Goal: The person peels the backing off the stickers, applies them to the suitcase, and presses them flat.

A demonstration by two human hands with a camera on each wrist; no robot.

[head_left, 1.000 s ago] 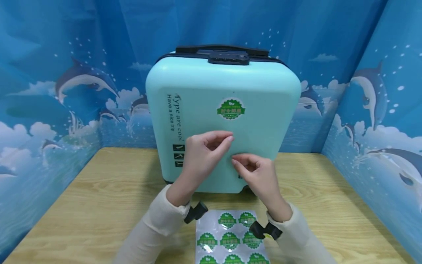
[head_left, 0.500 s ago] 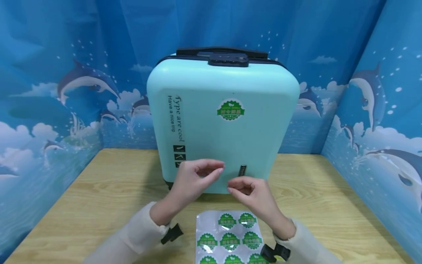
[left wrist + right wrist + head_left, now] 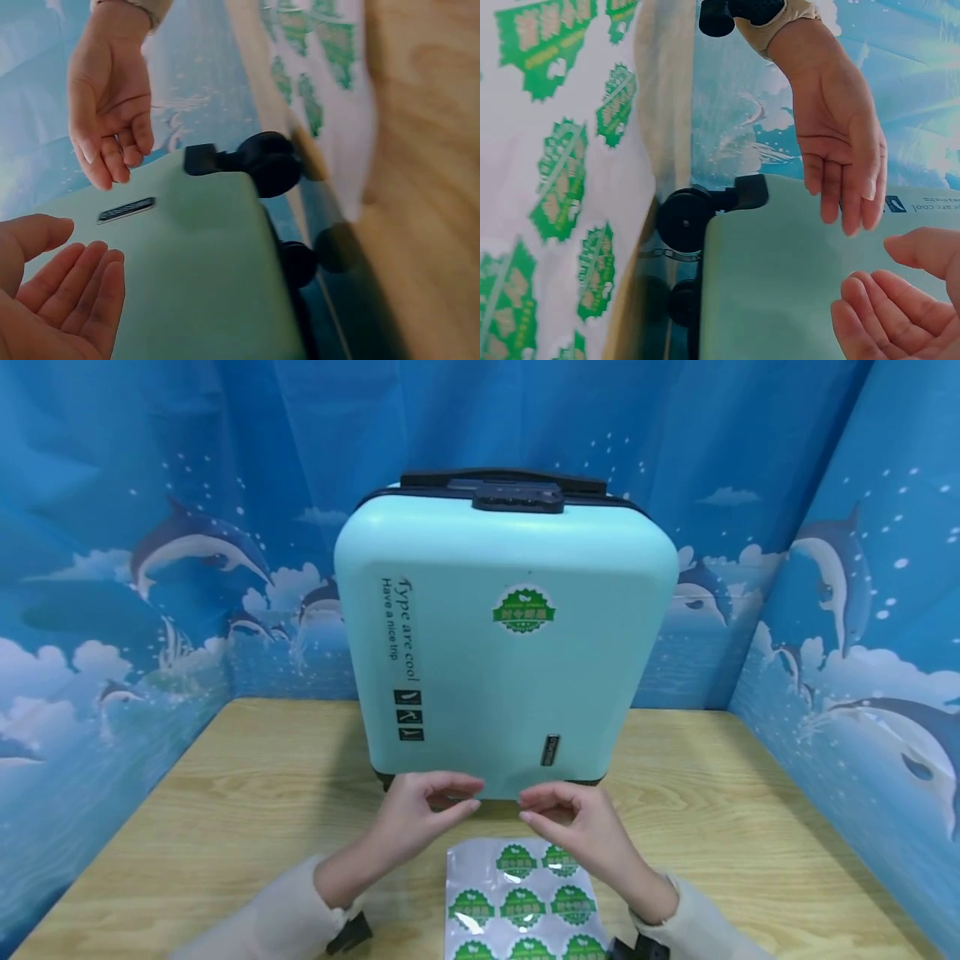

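A mint-green suitcase [image 3: 480,677] stands upright on the table, with a round green sticker [image 3: 524,610] on the upper middle of its front. My left hand [image 3: 427,814] is in front of the suitcase's lower edge, fingers loosely bent and a gap between thumb and fingertips; it holds nothing. Facing it, my right hand [image 3: 581,822] has the same loose bend and is likewise without anything in it. Below and between the hands lies a sticker sheet [image 3: 471,856] of several green stickers, its top left spot bare. In the left wrist view both palms [image 3: 56,300] show nothing in them.
The wooden table [image 3: 262,810] carries the suitcase and the sheet. A blue curtain [image 3: 300,435] with dolphins surrounds the table at the back and sides. Black wheels [image 3: 270,161] show at the suitcase's base, and a small black label [image 3: 551,750] sits low on its front.
Both hands have come down and back from the suitcase front, the left also moving left, so the black label now shows. The sticker on the suitcase has stayed in place.
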